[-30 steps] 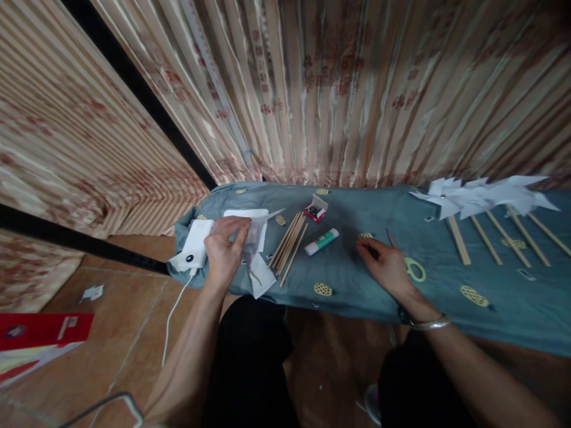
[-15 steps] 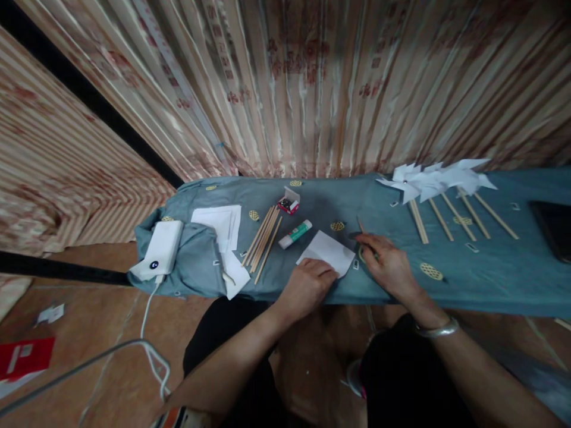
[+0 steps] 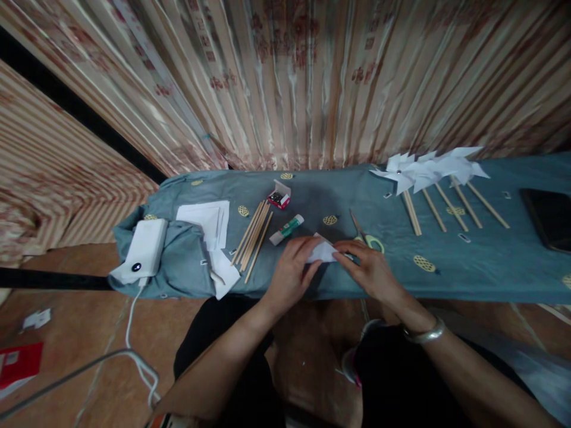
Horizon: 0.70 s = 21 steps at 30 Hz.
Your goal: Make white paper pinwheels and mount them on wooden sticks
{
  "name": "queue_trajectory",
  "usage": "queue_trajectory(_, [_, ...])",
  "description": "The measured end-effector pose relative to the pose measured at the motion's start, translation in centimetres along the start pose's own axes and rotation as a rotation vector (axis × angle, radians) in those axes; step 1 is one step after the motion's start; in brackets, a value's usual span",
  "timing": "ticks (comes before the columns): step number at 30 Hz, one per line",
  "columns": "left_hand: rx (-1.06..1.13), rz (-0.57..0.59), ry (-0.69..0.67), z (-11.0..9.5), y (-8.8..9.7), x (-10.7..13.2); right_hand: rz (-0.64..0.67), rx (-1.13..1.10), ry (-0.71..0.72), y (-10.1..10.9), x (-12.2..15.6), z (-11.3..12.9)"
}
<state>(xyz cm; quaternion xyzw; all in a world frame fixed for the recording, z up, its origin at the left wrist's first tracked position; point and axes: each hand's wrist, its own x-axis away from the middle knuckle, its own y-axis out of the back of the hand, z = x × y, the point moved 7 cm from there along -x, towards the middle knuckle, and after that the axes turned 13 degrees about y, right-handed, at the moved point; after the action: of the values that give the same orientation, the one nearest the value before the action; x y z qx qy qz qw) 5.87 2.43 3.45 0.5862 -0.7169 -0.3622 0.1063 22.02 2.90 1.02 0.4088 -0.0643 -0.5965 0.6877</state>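
Note:
On the blue cloth-covered table (image 3: pixel 468 273) a white paper sheet (image 3: pixel 322 252) lies near the front edge. My left hand (image 3: pixel 292 274) rests on its left part, fingers pressed down on it. My right hand (image 3: pixel 368 268) presses its right edge with fingertips together. Yellow-handled scissors (image 3: pixel 366 236) lie just behind my right hand. A glue stick (image 3: pixel 286 229) lies behind my left hand.
A bundle of wooden sticks (image 3: pixel 253 238), a small open red box (image 3: pixel 279 196), a stack of white paper (image 3: pixel 206 219) and a white power bank (image 3: pixel 143 252) with a cable lie to the left. Several paper pinwheels (image 3: pixel 428 169) on sticks lie at right, and a dark tablet (image 3: pixel 549 217).
My left hand carried a paper sheet from the stack at left to the table's middle. My right hand left the scissors and came onto the sheet, which now looks folded smaller.

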Motion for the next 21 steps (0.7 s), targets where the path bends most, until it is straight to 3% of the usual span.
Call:
queue_trajectory(2, [-0.098, -0.008, -0.103, -0.8, -0.2, 0.6, -0.034, 0.025, -0.031, -0.3, -0.5, -0.8])
queue_trajectory(5, [-0.186, 0.092, -0.193, -1.6, -1.8, 2.0, -0.061, 0.08, -0.067, -0.7, -0.9, -1.6])
queue_trajectory(11, [-0.376, 0.266, -0.203, -0.8, -4.9, 4.2, -0.09, 0.191, -0.055, -0.9, -0.8, -1.5])
queue_trajectory(21, [-0.474, 0.314, -0.147, 0.3, -5.4, 4.2, -0.09, 0.279, 0.014, -1.0, -1.2, -1.2])
